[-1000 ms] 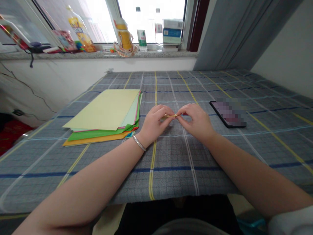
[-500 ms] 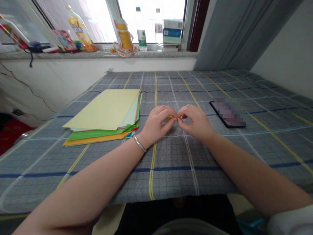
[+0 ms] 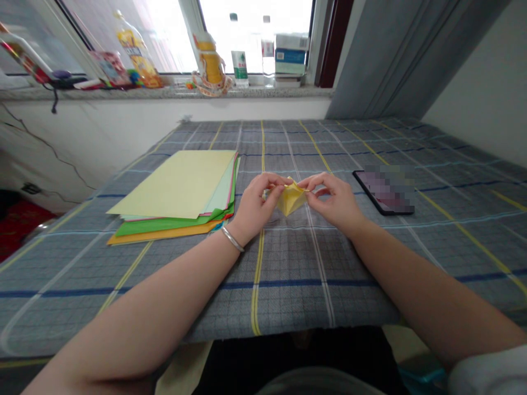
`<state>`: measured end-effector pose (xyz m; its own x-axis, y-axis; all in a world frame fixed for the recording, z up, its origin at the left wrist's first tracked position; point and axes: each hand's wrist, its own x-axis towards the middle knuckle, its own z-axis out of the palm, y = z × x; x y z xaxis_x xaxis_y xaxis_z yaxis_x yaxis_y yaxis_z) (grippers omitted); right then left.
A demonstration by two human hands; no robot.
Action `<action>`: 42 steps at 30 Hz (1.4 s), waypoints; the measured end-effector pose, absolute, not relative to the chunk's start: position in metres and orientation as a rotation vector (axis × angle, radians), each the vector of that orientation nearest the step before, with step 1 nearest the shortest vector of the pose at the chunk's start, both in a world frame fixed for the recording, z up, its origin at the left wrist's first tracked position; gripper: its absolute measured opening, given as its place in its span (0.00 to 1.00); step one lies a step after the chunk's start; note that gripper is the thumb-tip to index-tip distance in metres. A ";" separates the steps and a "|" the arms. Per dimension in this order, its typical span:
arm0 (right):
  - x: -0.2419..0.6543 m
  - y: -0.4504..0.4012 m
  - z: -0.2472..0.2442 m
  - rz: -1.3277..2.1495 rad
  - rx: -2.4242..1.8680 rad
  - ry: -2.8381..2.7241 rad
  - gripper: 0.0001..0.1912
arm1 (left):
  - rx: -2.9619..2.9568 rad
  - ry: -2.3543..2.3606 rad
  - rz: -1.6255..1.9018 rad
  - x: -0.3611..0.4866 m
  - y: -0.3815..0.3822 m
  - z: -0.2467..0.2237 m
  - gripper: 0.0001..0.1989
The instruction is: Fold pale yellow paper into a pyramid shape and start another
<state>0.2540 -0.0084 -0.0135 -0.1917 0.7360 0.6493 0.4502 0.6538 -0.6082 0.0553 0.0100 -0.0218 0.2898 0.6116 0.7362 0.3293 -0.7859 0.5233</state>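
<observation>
A small piece of folded yellow paper (image 3: 291, 201) is held between my two hands, just above the table. It bulges toward me and narrows to a point at its lower end. My left hand (image 3: 261, 200), with a silver bracelet at the wrist, pinches its left side between thumb and fingers. On the opposite side, my right hand (image 3: 331, 198) grips the paper's right edge with the fingertips. Parts of the paper's upper edge are hidden behind my fingers.
Left of my hands lies a stack of coloured paper (image 3: 177, 184), pale yellow on top. A phone (image 3: 385, 192) rests to the right on the checked tablecloth (image 3: 288, 263). Bottles, a yellow cup (image 3: 211, 63) and boxes (image 3: 291, 57) line the windowsill.
My hands have moved slightly apart. The yellow paper, mostly hidden between the fingertips before, now shows its broad, pointed face between them.
</observation>
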 end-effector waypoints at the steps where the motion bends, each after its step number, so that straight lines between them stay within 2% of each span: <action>1: 0.254 -0.008 -0.014 0.386 -0.946 -1.822 0.03 | 2.250 0.866 1.488 0.055 0.011 -0.023 0.05; 11: 0.259 0.008 -0.029 0.691 -0.964 -1.610 0.07 | 2.020 0.915 1.400 0.054 0.022 -0.029 0.04; 13: 0.260 0.009 -0.030 0.712 -0.956 -1.624 0.12 | 2.032 0.934 1.373 0.054 0.022 -0.029 0.02; 15: 0.260 0.009 -0.030 0.678 -0.975 -1.663 0.13 | 2.122 0.940 1.340 0.052 0.020 -0.026 0.01; 18: 0.261 0.007 -0.028 0.547 -1.039 -1.726 0.08 | 2.375 0.950 1.272 0.049 0.017 -0.020 0.05; 24: 0.266 0.005 -0.022 0.333 -1.158 -1.772 0.09 | 2.649 0.932 1.166 0.039 0.018 -0.014 0.12; 32: 0.278 0.008 -0.016 0.221 -1.192 -1.880 0.13 | 2.598 1.074 1.142 0.031 0.026 -0.013 0.15; 42: 0.294 0.014 -0.016 0.271 -1.007 -2.075 0.15 | 2.448 0.990 0.901 0.009 0.033 -0.008 0.17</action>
<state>0.2942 0.0138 -0.0164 -0.3662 0.7372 0.5678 0.5666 0.6607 -0.4924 0.0089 0.0330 -0.0080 0.5540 0.7146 0.4270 0.4924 -0.6949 0.5241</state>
